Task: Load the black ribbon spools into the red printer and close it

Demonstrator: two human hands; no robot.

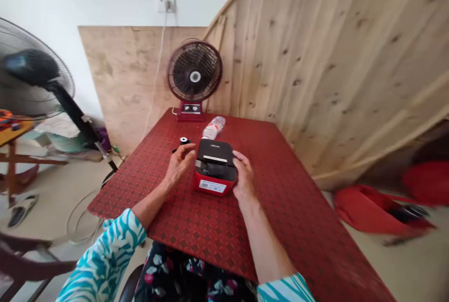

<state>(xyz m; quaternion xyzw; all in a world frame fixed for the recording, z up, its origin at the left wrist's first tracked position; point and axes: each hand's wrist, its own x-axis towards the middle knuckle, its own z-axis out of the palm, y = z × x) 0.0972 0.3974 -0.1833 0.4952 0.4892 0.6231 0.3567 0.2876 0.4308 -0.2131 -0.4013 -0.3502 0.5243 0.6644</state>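
A boxy red device with a black top (214,171) sits on the table in front of me. It has a pale strip across its top and a white printed label on the near side. My right hand (244,176) grips its right side, with the fingers along the edge. Just off its left side, my left hand (180,164) is open, fingers bent and apart, apparently holding nothing. Beyond the left fingertips lies a small black roll-like thing with a white end (184,140). A clear plastic bottle with a red and white label (213,128) lies behind the device.
The table has a red patterned cover (280,208). A dark red fan (194,77) stands at its far edge, its cord running to a wall socket (165,3). A large standing fan (31,68) is at left. Red bags (365,208) lie on the floor at right.
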